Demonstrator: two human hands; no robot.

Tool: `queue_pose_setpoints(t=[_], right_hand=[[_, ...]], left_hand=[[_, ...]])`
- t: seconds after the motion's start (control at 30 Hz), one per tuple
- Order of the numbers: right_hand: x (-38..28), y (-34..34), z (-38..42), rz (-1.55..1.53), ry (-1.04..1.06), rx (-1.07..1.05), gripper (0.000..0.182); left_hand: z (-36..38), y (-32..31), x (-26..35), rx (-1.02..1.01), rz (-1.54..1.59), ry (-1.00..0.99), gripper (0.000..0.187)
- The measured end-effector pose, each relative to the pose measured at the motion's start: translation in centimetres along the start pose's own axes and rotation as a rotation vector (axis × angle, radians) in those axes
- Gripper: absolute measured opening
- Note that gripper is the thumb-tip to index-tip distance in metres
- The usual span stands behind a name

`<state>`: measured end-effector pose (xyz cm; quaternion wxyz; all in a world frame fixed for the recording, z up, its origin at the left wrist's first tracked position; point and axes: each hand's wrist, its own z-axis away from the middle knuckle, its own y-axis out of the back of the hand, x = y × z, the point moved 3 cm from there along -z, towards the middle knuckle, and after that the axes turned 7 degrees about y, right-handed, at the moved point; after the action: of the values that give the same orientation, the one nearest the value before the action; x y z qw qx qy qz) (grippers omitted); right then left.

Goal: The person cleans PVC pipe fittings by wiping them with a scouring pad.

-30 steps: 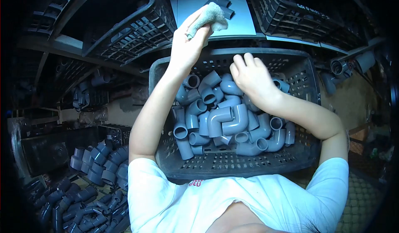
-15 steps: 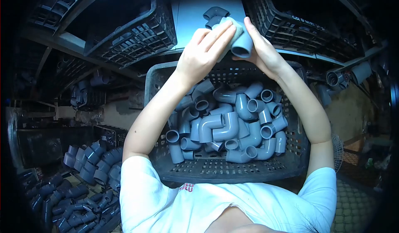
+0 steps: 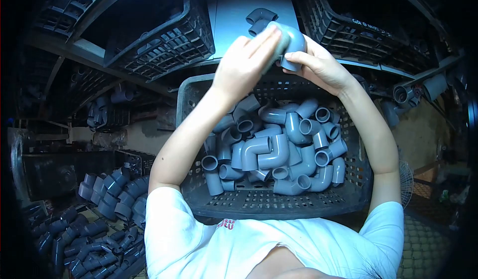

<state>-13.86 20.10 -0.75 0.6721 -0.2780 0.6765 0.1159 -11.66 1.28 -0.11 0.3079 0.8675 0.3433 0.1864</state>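
My right hand [image 3: 321, 67] grips a grey plastic pipe elbow [image 3: 297, 42], its thumb across the lower end. Against the elbow's left side, my left hand [image 3: 245, 64] presses a pale greenish cloth or pad [image 3: 279, 51] under straight, joined fingers. Both hands are above the far rim of a black plastic crate [image 3: 279, 210]. Inside it lie many loose grey elbows, such as a glossy one [image 3: 277, 152] near the middle. Just beyond my hands, two more pipe elbows [image 3: 262, 15] rest on a white surface [image 3: 234, 5].
Dark crates stand at the back left [image 3: 172, 40] and back right [image 3: 348, 35] on a metal shelf. Stacked grey fittings [image 3: 112, 192] and a darker pile [image 3: 94, 241] lie at lower left. A wire fan guard [image 3: 407, 183] is beyond my right elbow.
The pipe elbow has been turned in my right hand, so its open end no longer faces me. My right thumb has come down over its lower end.
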Motion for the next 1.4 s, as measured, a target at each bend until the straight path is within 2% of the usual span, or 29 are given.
queue_pose_setpoints(t=[0.03,0.17,0.23,0.3,0.37,0.47,0.53,0.63,0.7,0.87,1.03,1.1,1.17,1.23,1.33,1.4], right_hand=[[0.0,0.1,0.0,0.001,-0.001,0.000,0.055],[-0.2,-0.3,0.3,0.017,0.008,0.024,0.057],[0.2,0.2,0.2,0.271,-0.060,-0.020,0.060],[0.0,0.3,0.4,0.340,-0.028,0.018,0.063],[-0.3,0.3,0.4,0.520,0.120,0.083,0.065],[0.8,-0.2,0.6,0.517,0.196,0.026,0.067],[0.6,0.1,0.5,0.543,0.192,0.041,0.067],[-0.4,0.5,0.5,0.650,0.284,0.087,0.068],[-0.8,0.7,0.4,0.719,0.315,0.113,0.070],[0.1,-0.4,0.8,0.885,0.291,0.084,0.074],[-1.6,0.0,0.8,0.843,0.343,0.144,0.072],[-1.9,0.5,0.9,0.817,0.337,0.171,0.068],[-1.3,1.1,0.8,0.826,0.357,0.181,0.064],[-0.9,1.2,0.9,0.816,0.282,0.189,0.066],[-1.3,0.2,1.1,0.760,0.269,0.150,0.064],[-1.5,-0.4,1.1,0.643,0.264,0.082,0.059]], left_hand=[[0.0,0.0,1.0,0.039,0.018,-0.054,0.059],[-0.7,-0.3,0.7,0.031,-0.009,-0.001,0.057],[-0.5,-0.2,-0.1,0.057,-0.026,0.026,0.056],[0.0,-0.2,-0.3,0.040,-0.069,0.034,0.054],[0.5,-0.4,0.8,0.032,-0.029,-0.022,0.054],[-0.2,-0.1,2.0,0.012,0.023,-0.031,0.053],[-0.5,-0.2,1.1,0.052,0.055,-0.023,0.067],[0.2,0.0,-0.4,0.051,-0.017,0.052,0.069],[0.4,0.2,0.1,0.058,-0.009,0.032,0.071],[0.0,0.9,1.8,0.032,0.051,0.002,0.068],[0.8,0.4,-0.2,0.037,0.008,0.081,0.067],[1.1,0.6,0.9,0.024,0.094,0.049,0.063],[0.7,0.9,2.4,-0.004,0.056,-0.069,0.059],[0.6,0.6,2.0,0.011,0.036,-0.078,0.055],[0.4,0.3,0.0,0.104,-0.001,0.014,0.056],[0.6,0.5,0.3,0.103,0.008,-0.009,0.056]])
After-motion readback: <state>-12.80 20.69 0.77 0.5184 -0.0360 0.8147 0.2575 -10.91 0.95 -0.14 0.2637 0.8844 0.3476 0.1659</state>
